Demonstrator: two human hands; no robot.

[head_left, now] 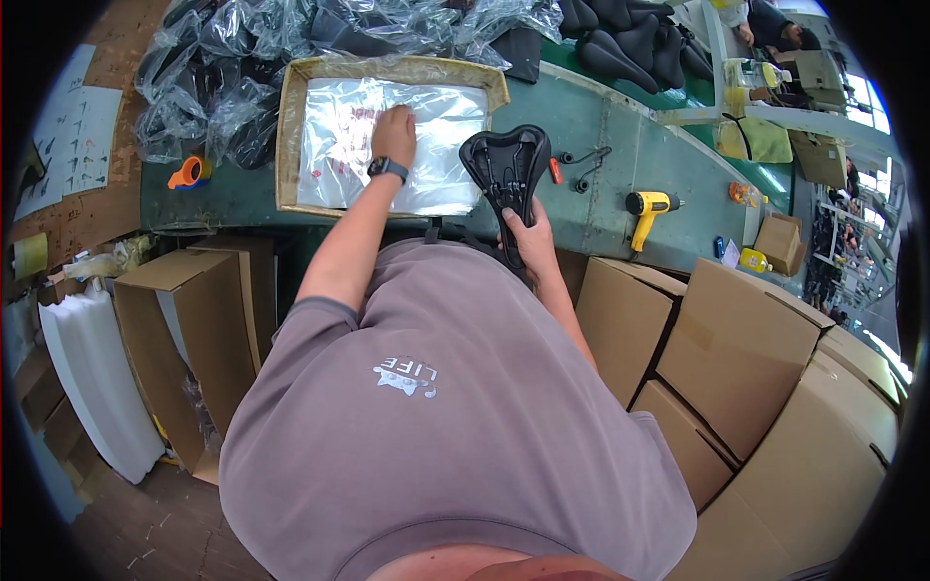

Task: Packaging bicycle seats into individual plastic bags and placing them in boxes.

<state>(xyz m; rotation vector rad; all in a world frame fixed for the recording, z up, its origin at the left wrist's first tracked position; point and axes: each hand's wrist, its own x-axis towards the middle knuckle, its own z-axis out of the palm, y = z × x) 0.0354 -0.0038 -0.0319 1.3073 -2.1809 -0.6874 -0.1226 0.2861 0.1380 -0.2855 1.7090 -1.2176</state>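
Note:
My right hand is wrapped round the narrow nose of a black bicycle saddle, whose underside with its rails faces up. The saddle is held over the bench edge, beside a shallow cardboard tray. Inside that tray lies a stack of clear plastic bags with red print. On top of the stack rests my left hand, a dark watch on its wrist. Its fingers are curled down against the bags, and their tips are hidden, so what they pinch, if anything, does not show.
Plastic-wrapped saddles crowd the bench's back left; bare black saddles lie back right. An orange tape roll, a yellow heat gun and a red lighter-like piece are on the green bench. Cardboard boxes flank me.

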